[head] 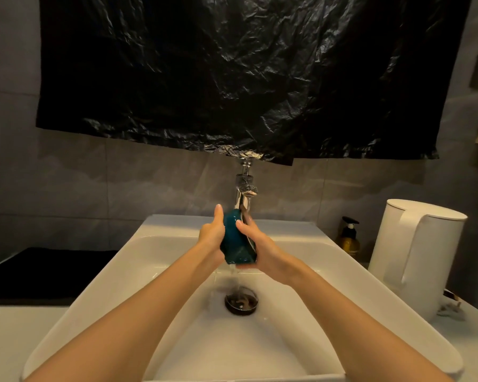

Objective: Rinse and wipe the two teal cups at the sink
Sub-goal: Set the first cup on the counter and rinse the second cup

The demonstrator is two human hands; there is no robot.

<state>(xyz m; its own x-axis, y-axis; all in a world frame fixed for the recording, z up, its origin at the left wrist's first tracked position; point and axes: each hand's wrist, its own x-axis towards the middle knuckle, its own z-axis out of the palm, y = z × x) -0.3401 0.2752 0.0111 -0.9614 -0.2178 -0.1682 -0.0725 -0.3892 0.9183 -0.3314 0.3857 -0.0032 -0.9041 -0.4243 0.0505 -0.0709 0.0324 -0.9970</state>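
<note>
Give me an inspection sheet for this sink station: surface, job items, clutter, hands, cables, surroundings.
Surface: white sink, wet; water runs from the faucet towards the drain.
Job's things: one teal cup, tilted under the faucet; second cup not seen.
Clutter: amber pump bottle and white kettle on the counter, right of the sink.
Hands: left hand and right hand both grip the teal cup.
Cables: what looks like a plug beside the kettle's base.
Surroundings: black plastic sheet on the tiled wall; dark mat at left.

No legible text (pump bottle (349, 239) label too small).
</note>
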